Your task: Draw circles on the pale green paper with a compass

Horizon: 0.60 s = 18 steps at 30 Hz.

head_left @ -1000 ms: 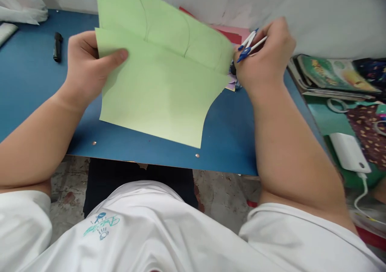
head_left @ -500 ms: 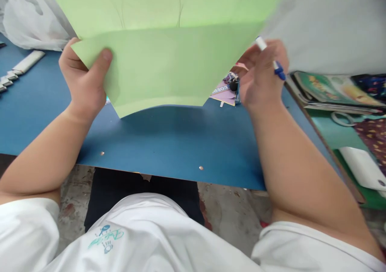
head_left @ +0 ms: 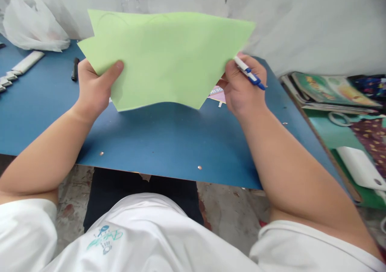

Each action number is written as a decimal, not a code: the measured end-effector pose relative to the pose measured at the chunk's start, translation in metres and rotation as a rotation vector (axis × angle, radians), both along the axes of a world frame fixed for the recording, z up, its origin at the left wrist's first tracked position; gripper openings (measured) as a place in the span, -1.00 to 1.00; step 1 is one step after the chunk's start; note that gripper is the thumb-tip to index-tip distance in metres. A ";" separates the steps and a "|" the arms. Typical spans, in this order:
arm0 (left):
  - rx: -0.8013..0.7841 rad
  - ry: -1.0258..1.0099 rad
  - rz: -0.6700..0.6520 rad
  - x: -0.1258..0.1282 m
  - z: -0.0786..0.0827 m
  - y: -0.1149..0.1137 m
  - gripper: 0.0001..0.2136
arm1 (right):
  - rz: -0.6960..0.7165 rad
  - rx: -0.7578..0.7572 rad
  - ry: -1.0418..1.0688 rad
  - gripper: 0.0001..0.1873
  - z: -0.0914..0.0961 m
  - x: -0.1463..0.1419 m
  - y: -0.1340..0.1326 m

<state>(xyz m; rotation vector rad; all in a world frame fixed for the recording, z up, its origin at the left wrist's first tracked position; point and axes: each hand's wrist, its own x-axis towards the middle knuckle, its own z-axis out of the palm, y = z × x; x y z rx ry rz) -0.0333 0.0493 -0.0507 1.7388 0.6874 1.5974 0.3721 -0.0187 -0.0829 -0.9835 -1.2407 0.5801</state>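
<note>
A folded light green sheet of paper [head_left: 169, 57] is held up above the blue table [head_left: 169, 139], with faint pencil curves near its top edge. My left hand [head_left: 95, 87] pinches its left side, thumb on the front. My right hand [head_left: 241, 87] grips the paper's right edge and also holds a white and blue pen [head_left: 249, 73] between its fingers. A pink printed card [head_left: 217, 94] lies on the table, partly hidden behind the paper and my right hand.
A black marker [head_left: 74, 70] lies at the back left, near white folded strips [head_left: 21, 67] and a white plastic bag [head_left: 28, 21]. Books [head_left: 328, 89], scissors [head_left: 339, 117] and a white power bank [head_left: 360, 169] sit on the right. A wall stands behind the table.
The green paper was turned and lowered from close to the camera to a wide, flat hold between both hands. My right hand shifted the pen and took the paper's right edge.
</note>
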 end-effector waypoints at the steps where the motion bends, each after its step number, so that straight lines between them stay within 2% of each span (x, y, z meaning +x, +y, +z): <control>1: 0.008 -0.025 -0.013 0.001 0.001 0.003 -0.14 | 0.005 0.011 0.062 -0.12 0.001 -0.001 0.000; 2: -0.001 -0.043 -0.031 0.001 0.003 0.004 -0.10 | 0.012 0.014 0.111 -0.12 0.001 -0.001 0.001; 5: -0.123 -0.008 -0.094 0.002 0.016 -0.003 -0.33 | 0.054 -0.020 0.187 -0.17 0.002 -0.001 0.002; 9: -0.341 0.139 -0.224 0.000 0.039 -0.026 -0.25 | 0.094 -0.084 0.170 -0.17 -0.004 0.004 0.007; 14: -0.589 0.244 -0.144 0.000 0.050 -0.034 -0.20 | 0.068 -0.149 0.057 -0.22 -0.026 0.031 0.024; 18: -0.641 0.273 -0.107 -0.003 0.046 -0.026 -0.23 | -0.126 -0.073 0.025 -0.29 -0.042 0.077 0.052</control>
